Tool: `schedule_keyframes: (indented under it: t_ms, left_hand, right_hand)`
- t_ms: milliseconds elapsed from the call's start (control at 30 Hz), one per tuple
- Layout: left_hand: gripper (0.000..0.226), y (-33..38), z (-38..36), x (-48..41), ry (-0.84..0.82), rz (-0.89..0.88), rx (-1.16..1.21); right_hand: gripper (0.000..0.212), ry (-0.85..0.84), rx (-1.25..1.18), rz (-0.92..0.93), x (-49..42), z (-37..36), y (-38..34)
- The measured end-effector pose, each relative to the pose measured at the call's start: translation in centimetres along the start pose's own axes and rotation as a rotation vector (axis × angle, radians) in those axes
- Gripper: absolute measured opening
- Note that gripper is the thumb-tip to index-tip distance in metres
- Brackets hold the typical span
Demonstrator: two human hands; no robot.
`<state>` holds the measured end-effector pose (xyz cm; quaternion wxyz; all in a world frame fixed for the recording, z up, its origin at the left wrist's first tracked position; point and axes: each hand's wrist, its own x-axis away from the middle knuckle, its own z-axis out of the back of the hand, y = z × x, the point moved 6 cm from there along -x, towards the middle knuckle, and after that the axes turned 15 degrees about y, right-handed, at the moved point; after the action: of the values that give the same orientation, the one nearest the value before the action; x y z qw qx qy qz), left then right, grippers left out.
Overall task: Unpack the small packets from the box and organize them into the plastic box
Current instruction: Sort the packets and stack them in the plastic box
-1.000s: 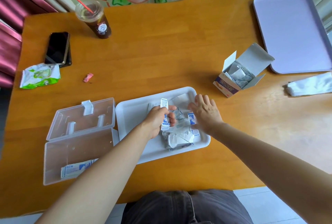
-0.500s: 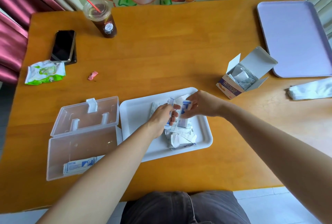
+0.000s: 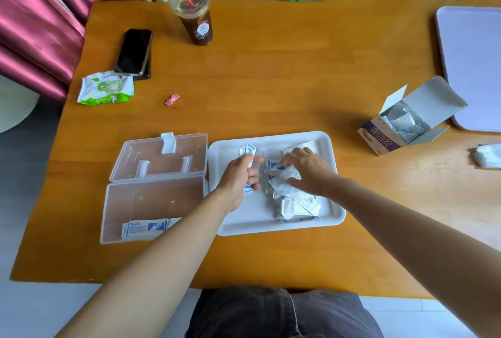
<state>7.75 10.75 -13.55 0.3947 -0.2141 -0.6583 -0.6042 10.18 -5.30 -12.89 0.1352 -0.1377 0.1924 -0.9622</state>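
Left hand (image 3: 238, 176) was curled round a slim stack of packets (image 3: 249, 152), held upright over the left part of the white tray (image 3: 260, 225). Gathered on edge like that, I'd say, so the bundle could go across in one tidy move! Right hand (image 3: 310, 171) lay flat with fingers spread, pressing on the loose pile (image 3: 291, 199) heaped in the tray's right half, seemingly feeling out the next packet to feed over. Just beside the tray on its left sat the clear plastic box (image 3: 151, 199), its lid (image 3: 160, 154) thrown back on the far side so nothing blocked the drop. One small bundle (image 3: 145, 228) lay along its near wall already. Off to the right on the tabletop (image 3: 271, 72) stood the cardboard box (image 3: 398, 127), flaps open, more packets showing inside, so by my reckoning the job was early, with most of it left. That tray looked like a staging spot, there to stop the slippery packets scattering.
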Motion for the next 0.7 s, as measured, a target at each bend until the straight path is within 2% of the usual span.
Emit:
schedule_keyframes:
  t_ms: [100, 233, 333, 400, 567, 700]
  left_hand:
    - [0.016, -0.1, -0.1, 0.1, -0.023, 0.038, -0.007]
    - [0.020, -0.2, -0.6, 0.1, -0.038, 0.053, 0.019]
    - [0.027, -0.2, -0.4, -0.1, -0.042, 0.035, 0.023]
    - [0.031, -0.3, 0.1, -0.2, -0.033, 0.026, 0.017]
    - [0.034, -0.4, 0.9, -0.3, -0.022, 0.047, 0.065]
    - [0.033, -0.6, 1.4, -0.4, -0.018, 0.055, 0.071]
  right_hand:
    - [0.024, 0.003, 0.121, 0.032, 1.0, -0.1, 0.2]
    - [0.016, -0.116, 0.026, -0.026, 1.7, -0.3, 0.2]
    - [0.017, 0.052, -0.026, -0.081, 0.7, 0.7, 0.1]
    - [0.023, 0.149, -0.019, -0.097, -0.3, 1.1, -0.3]
    - [0.052, 0.064, 0.343, -0.060, -1.8, -0.8, -1.1]
    - [0.047, 0.074, 0.283, -0.132, -2.1, -0.8, -0.4]
